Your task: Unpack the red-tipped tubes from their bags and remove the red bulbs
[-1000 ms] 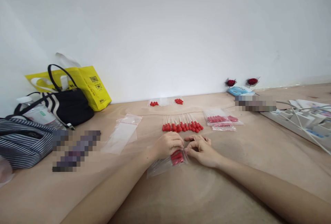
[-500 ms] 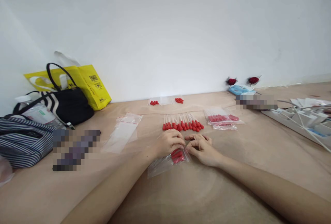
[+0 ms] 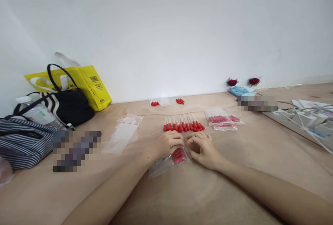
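Note:
My left hand [image 3: 170, 144] is closed on the upper edge of a clear zip bag [image 3: 161, 168], with red rubber-bulb pieces [image 3: 178, 156] showing inside it. Just right of the bag, my right hand [image 3: 204, 149] is curled with thumb and fingers apart and nothing visible between them. Beyond both hands lies a row of droppers [image 3: 184, 126], their red bulbs toward me and thin clear tubes pointing away. Filled clear bags [image 3: 221, 118] holding red-bulbed pieces are stacked to the right of the row. On the left, empty-looking clear zip bags [image 3: 123, 133] lie flat.
Near the wall sit two small groups of red bulbs [image 3: 155, 103] on clear plastic. A yellow bag [image 3: 97, 89], a black handbag [image 3: 78, 105] and a striped pouch [image 3: 26, 143] crowd the left side. A power strip [image 3: 309, 128] with cables and a blue packet [image 3: 242, 91] stand right.
My right hand has opened its thumb and fingers and drawn slightly away from the bag's edge. My left hand stays on the bag, nearly still.

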A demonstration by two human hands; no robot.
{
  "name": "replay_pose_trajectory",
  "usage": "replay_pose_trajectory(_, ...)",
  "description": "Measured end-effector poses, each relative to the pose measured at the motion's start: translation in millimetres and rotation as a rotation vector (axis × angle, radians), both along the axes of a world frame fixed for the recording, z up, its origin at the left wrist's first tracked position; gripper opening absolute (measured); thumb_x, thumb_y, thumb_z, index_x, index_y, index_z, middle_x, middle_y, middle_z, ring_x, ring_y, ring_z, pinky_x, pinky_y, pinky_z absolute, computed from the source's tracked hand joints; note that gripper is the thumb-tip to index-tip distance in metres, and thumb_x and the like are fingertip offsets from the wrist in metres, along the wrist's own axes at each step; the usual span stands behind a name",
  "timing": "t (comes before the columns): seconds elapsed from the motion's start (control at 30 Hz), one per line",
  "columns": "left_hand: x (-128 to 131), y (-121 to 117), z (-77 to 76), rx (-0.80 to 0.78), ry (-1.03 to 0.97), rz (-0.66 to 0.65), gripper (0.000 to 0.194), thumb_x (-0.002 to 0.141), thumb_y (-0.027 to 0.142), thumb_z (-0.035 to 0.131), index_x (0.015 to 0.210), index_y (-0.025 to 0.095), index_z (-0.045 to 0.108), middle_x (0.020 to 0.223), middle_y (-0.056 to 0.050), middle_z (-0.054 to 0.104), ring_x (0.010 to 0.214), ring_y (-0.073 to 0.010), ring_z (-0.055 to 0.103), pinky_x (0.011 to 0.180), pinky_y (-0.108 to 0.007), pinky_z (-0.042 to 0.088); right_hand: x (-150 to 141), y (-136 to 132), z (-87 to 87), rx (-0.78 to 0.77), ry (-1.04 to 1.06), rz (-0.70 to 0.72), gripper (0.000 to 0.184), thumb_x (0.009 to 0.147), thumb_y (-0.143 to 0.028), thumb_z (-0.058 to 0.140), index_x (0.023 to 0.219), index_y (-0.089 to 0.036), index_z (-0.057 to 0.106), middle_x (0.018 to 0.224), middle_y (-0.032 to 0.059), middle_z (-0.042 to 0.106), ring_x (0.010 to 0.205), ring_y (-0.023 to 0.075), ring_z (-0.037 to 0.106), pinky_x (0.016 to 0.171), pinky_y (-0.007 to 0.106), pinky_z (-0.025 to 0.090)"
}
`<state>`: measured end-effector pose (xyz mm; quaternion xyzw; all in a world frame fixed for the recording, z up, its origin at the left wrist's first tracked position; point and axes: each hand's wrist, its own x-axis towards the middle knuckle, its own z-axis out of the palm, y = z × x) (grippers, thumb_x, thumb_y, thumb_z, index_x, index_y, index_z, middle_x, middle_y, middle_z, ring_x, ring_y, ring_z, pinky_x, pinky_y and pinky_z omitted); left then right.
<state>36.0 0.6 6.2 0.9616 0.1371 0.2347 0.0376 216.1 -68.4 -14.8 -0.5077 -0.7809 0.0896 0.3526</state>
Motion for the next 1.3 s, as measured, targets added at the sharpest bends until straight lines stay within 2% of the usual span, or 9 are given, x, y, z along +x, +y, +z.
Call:
replay_pose_trajectory(0.13, 0, 0, -1.7, -0.014, -0.071, -0.025, 0.024, 0.085, 0.018, 0.041, 0.073, 0.016, 0.061, 0.08, -0.004, 0.064, 0.07, -0.0112, 0.055, 0.067, -0.023, 0.042, 3, 5, -1.9, 0.369, -0.1, 0.099, 0.006, 0.07, -0.018, 0.057, 0.072, -0.024, 0.06, 0.085, -0.0011, 0.06, 0.085, 0.016, 0.049, 0.088, 0.041, 0.023)
replay_pose_trajectory(0.4, 1, -1, 0.1, -0.018, -0.094, -0.081, 0.023, 0.086, 0.017, 0.038, 0.075, 0.015, 0.059, 0.079, -0.004, 0.065, 0.074, -0.0113, 0.057, 0.069, -0.022, 0.044, 5, 11, 3.0, 0.712, -0.181, 0.173, 0.015, 0.077, -0.018, 0.052, 0.065, -0.024, 0.059, 0.073, -0.0046, 0.062, 0.08, 0.0129, 0.048, 0.088, 0.037, 0.023)
replay_pose_trajectory(0.6, 0, -1, 6.0, 0.064, 0.024, -0.103, 0.024, 0.087, 0.02, 0.036, 0.082, 0.014, 0.058, 0.08, -0.006, 0.064, 0.075, -0.0125, 0.057, 0.07, -0.023, 0.046, 5, 11, 4.9, 0.755, -0.21, 0.19, 0.017, 0.077, -0.012, 0.048, 0.064, -0.021, 0.055, 0.072, -0.0062, 0.065, 0.078, 0.0118, 0.051, 0.092, 0.039, 0.022)
replay_pose_trajectory(0.73, 0, 1, 2.4, 0.141, -0.064, -0.138, 0.025, 0.088, 0.019, 0.036, 0.082, 0.015, 0.06, 0.082, -0.005, 0.065, 0.074, -0.0112, 0.058, 0.07, -0.022, 0.046, 3, 11, 4.4, 0.745, -0.183, 0.185, 0.015, 0.078, -0.011, 0.048, 0.069, -0.02, 0.056, 0.072, -0.0059, 0.066, 0.076, 0.0112, 0.053, 0.093, 0.04, 0.024)
replay_pose_trajectory(0.87, 0, 1, -1.3, 0.176, -0.087, -0.114, 0.028, 0.087, 0.017, 0.034, 0.078, 0.014, 0.06, 0.079, -0.006, 0.065, 0.071, -0.0107, 0.058, 0.069, -0.022, 0.047, 2, 9, 6.1, 0.765, -0.172, 0.154, 0.01, 0.079, -0.017, 0.054, 0.072, -0.022, 0.058, 0.072, -0.0064, 0.067, 0.076, 0.0117, 0.055, 0.092, 0.04, 0.023)
replay_pose_trajectory(1.07, 1, -1, 2.3, 0.207, -0.037, -0.118, 0.027, 0.086, 0.012, 0.032, 0.079, 0.014, 0.057, 0.081, -0.005, 0.065, 0.073, -0.0117, 0.056, 0.07, -0.023, 0.045, 5, 8, 3.1, 0.74, -0.285, 0.18, 0.018, 0.083, -0.015, 0.047, 0.072, -0.025, 0.058, 0.077, -0.008, 0.067, 0.077, 0.0103, 0.054, 0.092, 0.04, 0.02)
replay_pose_trajectory(1.2, 3, -2, 7.6, 0.269, 0.068, -0.167, 0.027, 0.086, 0.009, 0.031, 0.073, 0.015, 0.054, 0.084, -0.004, 0.063, 0.071, -0.0117, 0.053, 0.067, -0.023, 0.043, 5, 10, 1.1, 0.736, -0.341, 0.217, 0.026, 0.085, -0.012, 0.04, 0.064, -0.021, 0.054, 0.067, -0.0062, 0.062, 0.076, 0.009, 0.052, 0.093, 0.039, 0.019)
replay_pose_trajectory(1.3, 5, -3, 10.8, 0.292, 0.136, -0.174, 0.029, 0.087, 0.01, 0.03, 0.067, 0.015, 0.051, 0.078, -0.004, 0.061, 0.067, -0.0115, 0.05, 0.064, -0.023, 0.043, 3, 11, 2.0, 0.747, -0.378, 0.235, 0.033, 0.087, -0.01, 0.033, 0.06, -0.019, 0.049, 0.058, -0.0057, 0.055, 0.073, 0.0076, 0.051, 0.093, 0.037, 0.018)
